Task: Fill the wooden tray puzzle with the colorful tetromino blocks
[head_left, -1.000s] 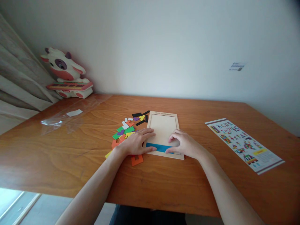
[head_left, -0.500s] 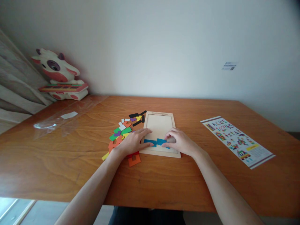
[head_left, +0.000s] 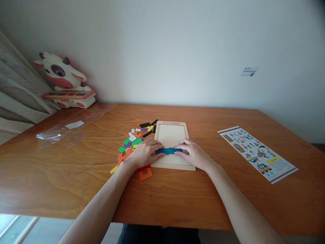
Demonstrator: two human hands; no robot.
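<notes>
Two blue puzzle pieces point(head_left: 168, 151) meet in a strip over the lower part of a wooden puzzle tray point(head_left: 175, 167). My left hand point(head_left: 145, 153) pinches the strip's left end between thumb and fingers. At its right end, my right hand point(head_left: 194, 153) is closed on the other blue piece. Whether the pieces rest on the tray floor or are slightly raised, I cannot tell. Loose coloured puzzle pieces point(head_left: 137, 141) lie left of the tray, some partly hidden under my left hand. An orange piece point(head_left: 145, 174) lies near my left wrist.
A printed pattern sheet point(head_left: 257, 152) lies to the right on the wooden table point(head_left: 193, 200). Clear plastic wrap point(head_left: 68, 132) with a white label is at the left. A toy cow keyboard point(head_left: 68, 88) stands in the back left corner, against the wall.
The two blue pieces, offset before, now join end to end in one strip. My right hand has moved slightly left with its piece, and the tray has shifted a little left.
</notes>
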